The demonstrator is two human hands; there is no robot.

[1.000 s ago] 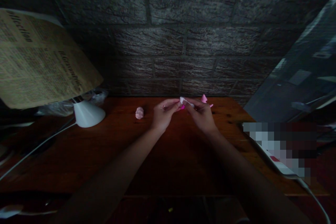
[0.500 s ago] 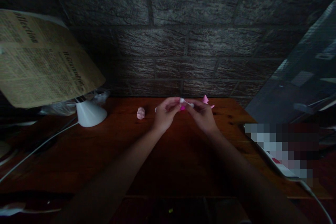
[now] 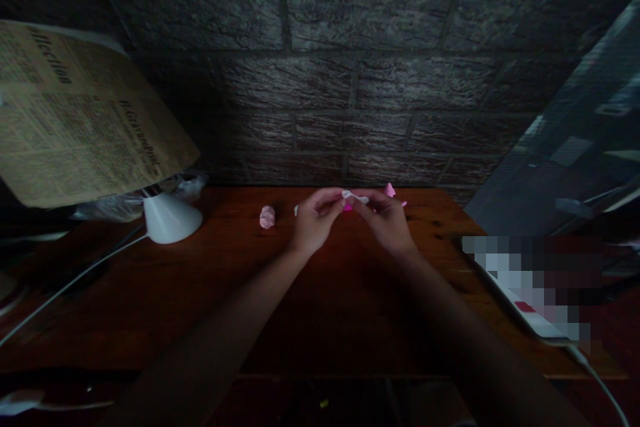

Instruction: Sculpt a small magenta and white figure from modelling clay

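Near the back of the wooden table, my left hand (image 3: 316, 219) and my right hand (image 3: 387, 219) meet, fingertips pinched on a small white piece of soft modelling clay (image 3: 357, 199). The piece is drawn out between them, with a rounded end at the left fingertips. Just below it a bright pink bit (image 3: 347, 207) shows between the hands; I cannot tell whether it is held or lies behind. Pale pink clay (image 3: 267, 217) sits as a lump left of my left hand. Behind my right hand stands a pink pointed piece (image 3: 390, 191), partly hidden.
A lamp with a newsprint shade (image 3: 95, 120) and white base (image 3: 173, 219) stands on the left, its cord trailing forward. A dark brick wall (image 3: 320, 80) rises behind the table (image 3: 320, 307). At the right lies a blurred-out white-edged device (image 3: 535, 320) with a cable.
Both hands stay in nearly the same place, fingers shifting slightly on the white clay, which looks more drawn out. A pale bit behind my left hand has come into view.
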